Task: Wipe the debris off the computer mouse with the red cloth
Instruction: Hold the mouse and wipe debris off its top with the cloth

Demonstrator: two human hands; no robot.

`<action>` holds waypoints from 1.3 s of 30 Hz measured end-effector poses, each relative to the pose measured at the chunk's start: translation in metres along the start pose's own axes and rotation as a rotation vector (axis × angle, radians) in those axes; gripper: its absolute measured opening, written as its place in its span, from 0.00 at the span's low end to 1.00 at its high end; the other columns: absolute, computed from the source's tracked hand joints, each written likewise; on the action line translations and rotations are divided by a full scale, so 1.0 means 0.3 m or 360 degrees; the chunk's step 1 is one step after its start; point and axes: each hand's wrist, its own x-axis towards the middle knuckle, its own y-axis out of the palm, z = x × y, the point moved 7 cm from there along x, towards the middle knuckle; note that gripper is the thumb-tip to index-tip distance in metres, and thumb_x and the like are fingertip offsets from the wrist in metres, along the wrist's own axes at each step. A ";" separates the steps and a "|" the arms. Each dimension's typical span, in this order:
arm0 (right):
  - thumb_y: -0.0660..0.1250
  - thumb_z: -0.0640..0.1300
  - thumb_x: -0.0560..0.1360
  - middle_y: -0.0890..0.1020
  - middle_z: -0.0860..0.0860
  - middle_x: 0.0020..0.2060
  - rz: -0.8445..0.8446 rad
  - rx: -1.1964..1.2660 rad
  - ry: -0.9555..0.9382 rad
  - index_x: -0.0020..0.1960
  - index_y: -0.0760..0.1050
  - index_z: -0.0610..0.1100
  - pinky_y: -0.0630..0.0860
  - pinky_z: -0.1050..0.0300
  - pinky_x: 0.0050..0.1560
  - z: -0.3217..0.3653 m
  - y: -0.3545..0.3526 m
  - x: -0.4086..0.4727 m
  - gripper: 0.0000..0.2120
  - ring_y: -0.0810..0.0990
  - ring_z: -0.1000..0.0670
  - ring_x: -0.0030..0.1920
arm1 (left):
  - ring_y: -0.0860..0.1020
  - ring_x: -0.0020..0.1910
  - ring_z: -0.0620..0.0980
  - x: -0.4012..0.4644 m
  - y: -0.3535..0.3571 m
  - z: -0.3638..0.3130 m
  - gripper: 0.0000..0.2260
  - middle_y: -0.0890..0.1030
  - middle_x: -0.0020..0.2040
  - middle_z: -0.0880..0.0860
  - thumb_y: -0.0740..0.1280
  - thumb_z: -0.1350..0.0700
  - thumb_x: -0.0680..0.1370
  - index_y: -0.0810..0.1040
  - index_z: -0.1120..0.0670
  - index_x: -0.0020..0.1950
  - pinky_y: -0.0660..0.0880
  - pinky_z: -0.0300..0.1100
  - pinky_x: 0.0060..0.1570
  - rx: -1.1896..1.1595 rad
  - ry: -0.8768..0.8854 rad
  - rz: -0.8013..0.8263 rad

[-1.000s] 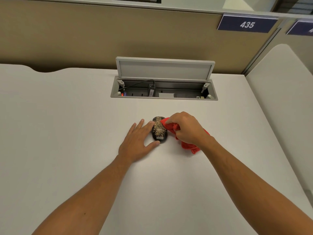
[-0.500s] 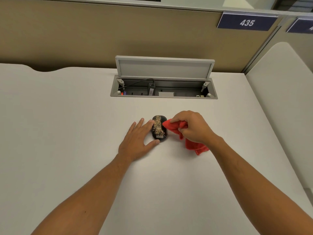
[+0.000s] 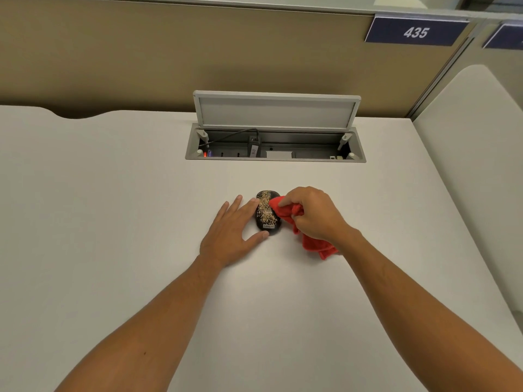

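The person's left hand (image 3: 232, 233) lies flat and open on the pale, smooth desk top (image 3: 113, 222), its fingers spread and pressed against the near side of the small black oval plastic computer mouse (image 3: 267, 213), seemingly to brace it against sliding; the mouse sits between the two hands, its back thickly strewn with tan, grain-like debris (image 3: 265, 209); the right hand (image 3: 310, 213) is closed around the bunched red cloth (image 3: 285, 211), a pinched corner touching the mouse's far edge, the loose tail trailing below the wrist; beyond both hands an open grey cable hatch (image 3: 276, 142) shows sockets; the wiping looks barely begun.
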 end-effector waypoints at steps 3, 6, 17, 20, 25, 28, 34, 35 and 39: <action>0.69 0.32 0.64 0.83 0.50 0.51 0.0060 -0.0028 -0.0053 0.54 0.82 0.47 0.76 0.52 0.50 0.017 0.007 -0.031 0.20 0.78 0.47 0.52 | 0.47 0.79 0.43 0.001 0.001 0.001 0.36 0.58 0.79 0.42 0.57 0.32 0.78 0.55 0.48 0.81 0.45 0.47 0.78 0.0005 -0.0006 -0.0004; 0.69 0.32 0.65 0.83 0.52 0.52 0.0156 -0.0055 -0.0080 0.54 0.82 0.48 0.76 0.52 0.50 0.023 0.014 -0.058 0.21 0.78 0.49 0.52 | 0.47 0.79 0.43 0.001 0.003 0.001 0.36 0.58 0.79 0.42 0.57 0.32 0.78 0.55 0.47 0.80 0.45 0.46 0.78 0.0009 -0.0008 -0.0009; 0.68 0.31 0.65 0.83 0.51 0.50 -0.0136 -0.0009 0.0064 0.53 0.83 0.48 0.74 0.54 0.50 -0.031 -0.093 0.002 0.21 0.78 0.48 0.52 | 0.48 0.80 0.44 -0.001 -0.001 0.001 0.35 0.59 0.79 0.42 0.58 0.32 0.78 0.56 0.48 0.80 0.46 0.47 0.78 0.0025 0.0002 -0.0021; 0.69 0.32 0.67 0.82 0.51 0.55 -0.0167 -0.0093 0.0144 0.57 0.82 0.48 0.72 0.56 0.51 -0.046 -0.068 0.046 0.21 0.76 0.48 0.55 | 0.48 0.80 0.44 0.000 0.000 0.003 0.35 0.59 0.79 0.43 0.58 0.32 0.78 0.56 0.47 0.80 0.46 0.47 0.78 0.0018 -0.0001 -0.0018; 0.69 0.35 0.69 0.81 0.50 0.58 -0.0136 -0.0143 0.0224 0.60 0.80 0.48 0.70 0.56 0.54 -0.059 -0.033 0.101 0.21 0.75 0.47 0.58 | 0.48 0.79 0.43 0.002 0.003 0.006 0.36 0.59 0.79 0.42 0.57 0.32 0.78 0.55 0.47 0.80 0.46 0.48 0.78 0.0020 0.0000 -0.0015; 0.68 0.34 0.68 0.82 0.49 0.57 -0.0094 -0.0086 0.0203 0.60 0.80 0.47 0.74 0.50 0.58 -0.050 -0.029 0.122 0.22 0.76 0.46 0.58 | 0.48 0.79 0.43 0.003 0.005 0.007 0.36 0.59 0.79 0.42 0.57 0.31 0.77 0.55 0.47 0.80 0.47 0.48 0.78 0.0016 -0.0004 -0.0008; 0.67 0.36 0.71 0.81 0.47 0.58 -0.0066 -0.0042 0.0201 0.62 0.78 0.46 0.73 0.51 0.59 -0.033 0.013 0.133 0.20 0.77 0.45 0.58 | 0.47 0.79 0.42 0.002 0.003 0.007 0.36 0.59 0.79 0.42 0.57 0.31 0.78 0.54 0.47 0.81 0.47 0.49 0.78 0.0018 -0.0008 -0.0005; 0.66 0.36 0.71 0.81 0.47 0.58 -0.0050 -0.0052 0.0204 0.62 0.79 0.46 0.74 0.51 0.58 -0.032 0.020 0.133 0.19 0.77 0.45 0.58 | 0.47 0.79 0.42 0.002 0.004 0.006 0.36 0.59 0.79 0.42 0.57 0.31 0.78 0.54 0.46 0.81 0.47 0.49 0.78 0.0019 -0.0009 -0.0004; 0.65 0.38 0.73 0.80 0.46 0.54 0.0002 -0.0225 0.0245 0.59 0.79 0.45 0.73 0.53 0.51 -0.045 0.029 0.136 0.15 0.76 0.43 0.55 | 0.47 0.79 0.41 0.003 0.004 0.009 0.36 0.59 0.79 0.42 0.57 0.31 0.77 0.54 0.46 0.80 0.46 0.48 0.78 0.0019 -0.0026 -0.0003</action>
